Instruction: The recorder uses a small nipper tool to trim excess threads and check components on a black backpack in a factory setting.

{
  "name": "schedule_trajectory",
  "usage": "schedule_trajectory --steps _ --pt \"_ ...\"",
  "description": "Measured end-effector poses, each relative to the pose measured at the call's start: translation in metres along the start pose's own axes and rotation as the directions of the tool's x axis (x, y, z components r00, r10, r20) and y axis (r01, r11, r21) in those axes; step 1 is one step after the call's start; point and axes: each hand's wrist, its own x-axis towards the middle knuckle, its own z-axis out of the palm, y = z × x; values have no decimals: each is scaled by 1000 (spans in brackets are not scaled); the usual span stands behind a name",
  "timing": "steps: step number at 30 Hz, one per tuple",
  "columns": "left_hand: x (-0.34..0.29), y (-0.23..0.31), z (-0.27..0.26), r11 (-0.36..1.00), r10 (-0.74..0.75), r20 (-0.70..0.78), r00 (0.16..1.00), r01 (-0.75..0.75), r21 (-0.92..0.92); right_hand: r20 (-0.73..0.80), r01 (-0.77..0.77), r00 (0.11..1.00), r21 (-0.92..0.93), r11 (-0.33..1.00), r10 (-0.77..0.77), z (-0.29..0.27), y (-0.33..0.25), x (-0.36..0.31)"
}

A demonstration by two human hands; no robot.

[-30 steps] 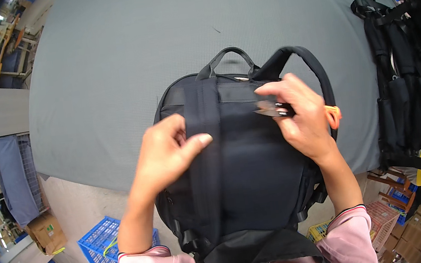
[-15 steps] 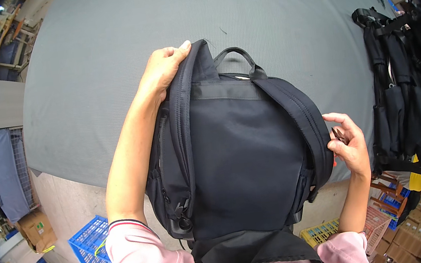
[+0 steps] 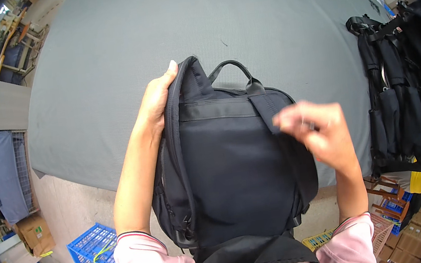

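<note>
- Head view: our left hand [image 3: 156, 98] is closed on the left shoulder strap [image 3: 176, 109], same hold as half a second ago.
- Our right hand [image 3: 323, 128], blurred, is curled round a small metal tool [image 3: 311, 126], mostly hidden; can't tell if it touches the right shoulder strap [image 3: 267, 113].
- Since the earlier frame, that hand has moved from the strap's outer side to in front of its upper part.
- Black backpack [image 3: 236, 170]: back panel up, between our hands, top over the grey table [image 3: 156, 28].
- Black bags [image 3: 397, 87] lie farther right.
</note>
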Motion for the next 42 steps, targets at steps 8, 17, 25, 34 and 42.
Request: schedule_trajectory --steps 8,17,25,34,42 --pt "13 1 11 1000 20 133 991 -22 18 27 -162 987 135 977 160 58 37 132" --pt "-11 -1 0 997 73 -36 997 -73 14 -461 -159 864 128 979 201 19 32 87" --pt "-141 -38 -22 862 367 207 907 -415 292 49 148 987 94 985 -153 69 -36 -33" --pt "-211 -88 -30 996 69 184 981 -79 49 100 -79 994 394 916 43 122 -45 -35" --pt "-251 -105 -24 962 -75 305 949 -11 271 -175 32 974 731 681 143 109 -49 4"
